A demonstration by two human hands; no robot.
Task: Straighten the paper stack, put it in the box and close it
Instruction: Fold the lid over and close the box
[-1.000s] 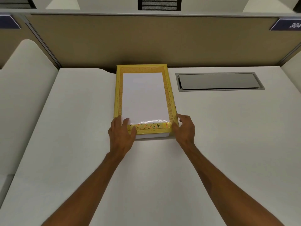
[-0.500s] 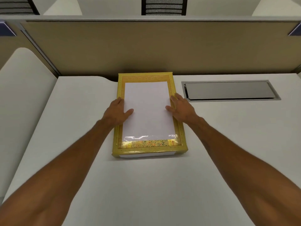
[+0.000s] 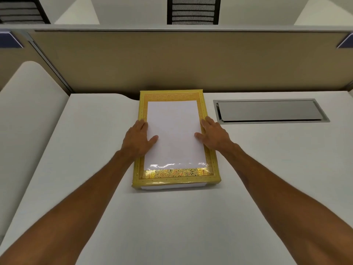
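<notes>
Yellow gold-patterned box [image 3: 174,176] lying closed on the white tabletop [image 3: 95,207], white paper [image 3: 174,134] showing through its lid window, left hand [image 3: 138,139] flat and unclenched on the left border, right hand [image 3: 213,135] flat and unclenched on the right border, thumbs resting on the window

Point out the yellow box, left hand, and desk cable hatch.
yellow box [image 3: 177,172]: head view, patterned near border of the lid.
left hand [image 3: 138,139]: head view, back of the hand.
desk cable hatch [image 3: 267,110]: head view, grey flap centre.
</notes>
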